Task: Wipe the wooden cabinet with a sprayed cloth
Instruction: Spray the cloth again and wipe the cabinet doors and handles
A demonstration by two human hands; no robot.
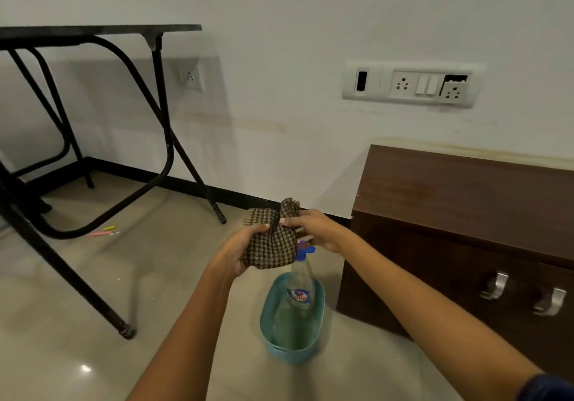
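A brown checked cloth (271, 239) is held between both hands above the floor. My left hand (240, 250) grips its lower left side. My right hand (313, 228) pinches its upper right part, fingers closed on the fabric. Right below the cloth, a clear spray bottle (299, 298) with a blue nozzle stands upright in a teal plastic basket (267, 313) on the floor; the cloth covers part of the nozzle. The dark wooden cabinet (459, 201) with two metal handles stands to the right against the wall, apart from both hands.
A black folding table (93, 32) with metal legs stands at the left. Small pink and yellow items (105, 231) lie on the tiled floor beneath it. Wall sockets (413, 85) sit above the cabinet.
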